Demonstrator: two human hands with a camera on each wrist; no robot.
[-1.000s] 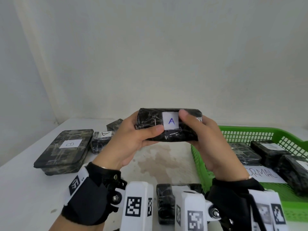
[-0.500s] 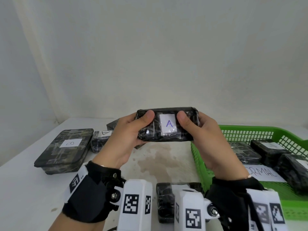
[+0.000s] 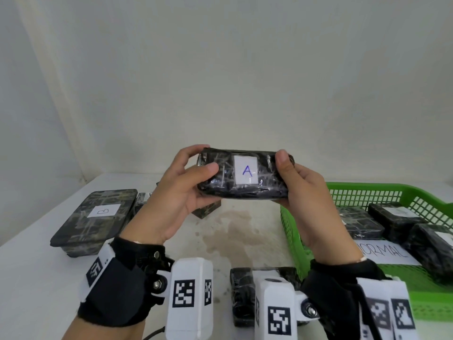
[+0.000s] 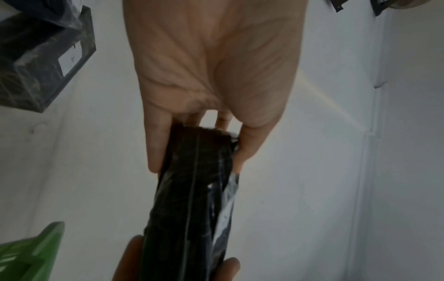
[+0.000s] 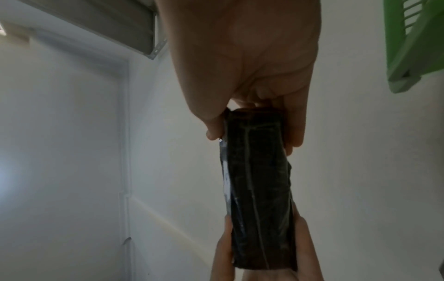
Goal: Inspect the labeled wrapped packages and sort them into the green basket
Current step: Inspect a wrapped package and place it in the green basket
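Note:
A black wrapped package point(image 3: 245, 176) with a white label marked A is held up above the table, label facing me. My left hand point(image 3: 196, 173) grips its left end, thumb on the front and fingers behind. My right hand point(image 3: 286, 173) grips its right end the same way. In the left wrist view the package point(image 4: 192, 199) runs from my left hand point(image 4: 199, 148) down to the other hand. The right wrist view shows the package point(image 5: 257, 180) between my right hand point(image 5: 252, 129) and the far hand. The green basket point(image 3: 289, 231) stands at the right.
Several wrapped packages point(image 3: 358, 222) and a paper sign reading NORMAL point(image 3: 387, 252) lie in the basket. A flat package labeled B point(image 3: 98, 217) lies at the left of the white table point(image 3: 36, 278). Another wrapped package point(image 3: 241, 298) sits near the front edge, and a small one point(image 3: 206, 211) behind my left hand.
Both hands have raised the package A and turned its labeled face toward me. My thumbs have slid outward from the label toward the package's ends.

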